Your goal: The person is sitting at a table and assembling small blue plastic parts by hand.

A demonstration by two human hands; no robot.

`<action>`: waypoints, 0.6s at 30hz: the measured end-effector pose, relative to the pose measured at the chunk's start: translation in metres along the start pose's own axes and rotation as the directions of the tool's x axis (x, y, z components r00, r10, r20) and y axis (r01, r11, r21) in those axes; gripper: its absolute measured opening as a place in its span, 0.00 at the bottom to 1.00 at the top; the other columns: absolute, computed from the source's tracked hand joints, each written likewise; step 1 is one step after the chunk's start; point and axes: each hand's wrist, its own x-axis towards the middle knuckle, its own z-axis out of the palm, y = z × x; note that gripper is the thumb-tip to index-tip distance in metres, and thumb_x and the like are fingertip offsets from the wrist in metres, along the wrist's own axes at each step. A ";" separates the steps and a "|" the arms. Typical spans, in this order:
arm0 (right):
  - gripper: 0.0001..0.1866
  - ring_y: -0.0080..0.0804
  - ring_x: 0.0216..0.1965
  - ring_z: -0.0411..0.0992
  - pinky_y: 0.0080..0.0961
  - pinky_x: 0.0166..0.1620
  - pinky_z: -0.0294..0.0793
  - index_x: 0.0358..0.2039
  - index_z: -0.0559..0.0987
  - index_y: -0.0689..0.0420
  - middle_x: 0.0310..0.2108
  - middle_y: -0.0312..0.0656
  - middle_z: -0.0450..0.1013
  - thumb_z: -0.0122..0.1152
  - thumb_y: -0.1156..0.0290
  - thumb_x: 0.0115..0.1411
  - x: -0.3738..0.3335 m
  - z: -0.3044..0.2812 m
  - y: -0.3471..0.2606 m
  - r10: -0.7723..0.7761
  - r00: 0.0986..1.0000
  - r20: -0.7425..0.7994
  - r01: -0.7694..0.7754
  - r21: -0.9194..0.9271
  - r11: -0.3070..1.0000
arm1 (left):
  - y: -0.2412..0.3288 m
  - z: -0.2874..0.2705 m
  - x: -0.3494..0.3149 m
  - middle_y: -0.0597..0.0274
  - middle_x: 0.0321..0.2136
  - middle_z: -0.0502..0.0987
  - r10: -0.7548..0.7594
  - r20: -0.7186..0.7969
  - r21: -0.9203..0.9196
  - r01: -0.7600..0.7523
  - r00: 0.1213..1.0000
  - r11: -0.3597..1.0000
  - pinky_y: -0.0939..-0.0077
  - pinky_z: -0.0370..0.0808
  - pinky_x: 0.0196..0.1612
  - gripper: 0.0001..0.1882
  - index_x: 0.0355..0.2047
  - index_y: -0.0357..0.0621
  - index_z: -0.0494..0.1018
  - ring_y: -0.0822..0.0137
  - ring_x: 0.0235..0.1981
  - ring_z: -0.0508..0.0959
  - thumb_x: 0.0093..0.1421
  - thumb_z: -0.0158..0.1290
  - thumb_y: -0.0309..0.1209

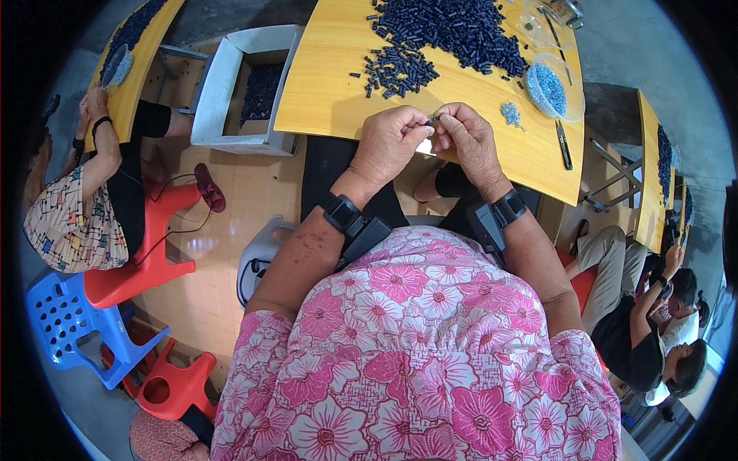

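Note:
My left hand (pixel 388 142) and my right hand (pixel 469 146) meet just above the near edge of the yellow wooden table (pixel 323 100). Thumb and fingers of the left are pinched on a small dark cylindrical piece (pixel 430 122). Against it, the right hand's fingertips are pinched together; whatever they hold is too small to make out. Beyond my hands lies a small heap of dark cylindrical pieces (pixel 400 73), with a much larger pile (pixel 453 31) behind it. Several pale blue, see-through bits (pixel 510 114) are scattered to the right of my right hand.
At the table's right stands a clear bowl (pixel 573 104) of pale blue bits, near a slim black tool (pixel 564 146). A white box (pixel 211 115) holding dark pieces is left of the table. Red (pixel 173 215) and blue stools (pixel 65 315) and other people sit on both sides.

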 end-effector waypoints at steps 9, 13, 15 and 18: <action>0.06 0.15 0.24 0.67 0.14 0.29 0.70 0.35 0.74 0.60 0.24 0.31 0.69 0.50 0.73 0.64 0.001 -0.003 0.002 -0.025 0.999 0.031 0.028 -0.097 0.995 | 0.000 0.000 0.001 0.63 0.24 0.78 -0.003 0.012 0.012 0.003 1.000 1.000 0.82 0.74 0.31 0.06 0.31 0.37 0.75 0.77 0.25 0.76 0.54 0.59 0.26; 0.05 0.15 0.24 0.67 0.13 0.29 0.70 0.35 0.73 0.60 0.24 0.31 0.69 0.49 0.73 0.64 0.001 -0.003 0.001 -0.028 0.999 0.047 0.033 -0.109 0.994 | -0.001 0.000 0.001 0.63 0.24 0.78 -0.012 0.020 0.013 0.011 1.000 1.000 0.83 0.74 0.31 0.06 0.31 0.37 0.75 0.78 0.25 0.76 0.54 0.59 0.26; 0.05 0.16 0.24 0.64 0.16 0.31 0.71 0.37 0.70 0.61 0.23 0.32 0.65 0.46 0.74 0.67 0.000 -0.002 -0.002 -0.027 0.997 0.078 0.041 -0.184 0.982 | 0.000 -0.001 0.001 0.64 0.24 0.78 -0.006 0.020 0.022 0.006 1.000 1.000 0.83 0.74 0.31 0.06 0.31 0.37 0.75 0.78 0.25 0.76 0.54 0.59 0.26; 0.04 0.16 0.25 0.67 0.15 0.29 0.69 0.34 0.72 0.59 0.23 0.33 0.68 0.49 0.74 0.63 0.002 -0.004 0.001 -0.085 0.994 0.062 0.098 -0.258 0.961 | -0.001 0.000 0.001 0.64 0.24 0.78 0.002 0.021 0.020 -0.002 1.000 1.000 0.83 0.74 0.30 0.06 0.31 0.37 0.75 0.78 0.25 0.76 0.55 0.58 0.26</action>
